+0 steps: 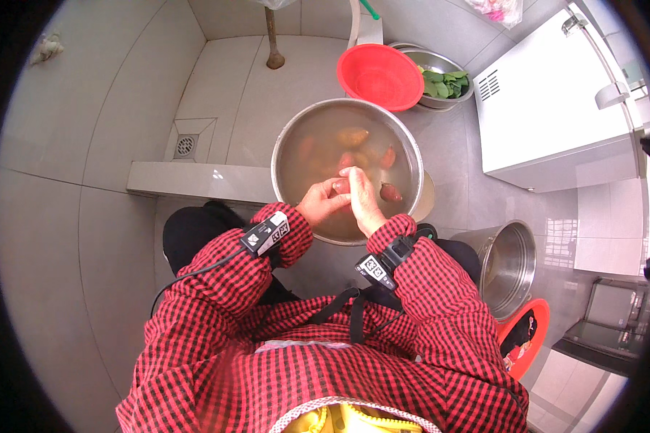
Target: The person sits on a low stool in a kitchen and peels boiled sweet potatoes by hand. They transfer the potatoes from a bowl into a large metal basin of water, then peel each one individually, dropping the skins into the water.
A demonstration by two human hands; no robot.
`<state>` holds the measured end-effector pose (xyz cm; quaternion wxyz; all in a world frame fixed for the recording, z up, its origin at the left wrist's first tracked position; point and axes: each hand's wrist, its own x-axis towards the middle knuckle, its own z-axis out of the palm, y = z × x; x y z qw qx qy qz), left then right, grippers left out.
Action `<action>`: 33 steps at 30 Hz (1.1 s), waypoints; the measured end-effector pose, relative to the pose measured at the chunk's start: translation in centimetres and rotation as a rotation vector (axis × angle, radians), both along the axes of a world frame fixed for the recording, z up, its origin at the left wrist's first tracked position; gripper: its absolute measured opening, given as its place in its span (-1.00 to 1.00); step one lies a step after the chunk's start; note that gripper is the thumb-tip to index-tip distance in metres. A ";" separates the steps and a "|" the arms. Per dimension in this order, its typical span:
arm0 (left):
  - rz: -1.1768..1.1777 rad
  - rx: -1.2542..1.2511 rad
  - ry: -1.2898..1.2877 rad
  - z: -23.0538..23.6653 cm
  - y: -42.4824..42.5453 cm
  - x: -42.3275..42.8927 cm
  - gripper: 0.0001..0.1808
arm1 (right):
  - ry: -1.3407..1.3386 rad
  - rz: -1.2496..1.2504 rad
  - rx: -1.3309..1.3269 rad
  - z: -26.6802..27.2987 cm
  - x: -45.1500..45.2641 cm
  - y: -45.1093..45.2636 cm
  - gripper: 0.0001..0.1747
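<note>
A round metal basin (417,157) of murky water stands before me, with several reddish root vegetables, likely sweet potatoes, in it. One reddish root (342,187) is in my left hand (322,201), its fingers curled around it. My right hand (363,200) lies against the same root from the right, fingers extended and close together. Another root (390,192) rests at the right of the basin, one (387,157) lies above it, and an orange-brown one (352,137) shows near the far side. The murky water partly hides the others.
A red plastic basin (380,76) touches the far rim, beside a metal bowl of green leaves (444,84). A tall metal pot (509,270) and a red tub (536,335) stand at right. A white cabinet (547,103) is far right. A low ledge (200,180) and floor drain (186,145) lie left.
</note>
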<state>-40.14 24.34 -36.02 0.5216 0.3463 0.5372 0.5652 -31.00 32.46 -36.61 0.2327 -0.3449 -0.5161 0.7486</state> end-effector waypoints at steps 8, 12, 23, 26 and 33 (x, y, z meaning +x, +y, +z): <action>-0.073 -0.159 0.330 0.4 -0.4 -0.2 -0.72 | -0.310 0.367 0.129 -0.2 0.6 0.5 -0.67; -0.003 -0.174 0.713 0.7 -0.5 1.2 -0.60 | -0.166 0.175 0.180 -1.5 -0.1 0.6 -0.66; -0.097 -0.184 0.320 0.8 -0.5 -0.8 -0.75 | -0.020 0.387 -0.215 -0.6 0.8 0.7 -0.71; -0.018 -0.155 0.386 -0.2 -0.3 0.1 -0.71 | -0.029 0.247 -0.072 -1.9 0.1 0.0 -0.76; 0.039 -0.067 0.418 -1.3 0.0 -0.1 -0.57 | 0.072 0.116 -0.096 -1.5 -0.2 0.7 -0.67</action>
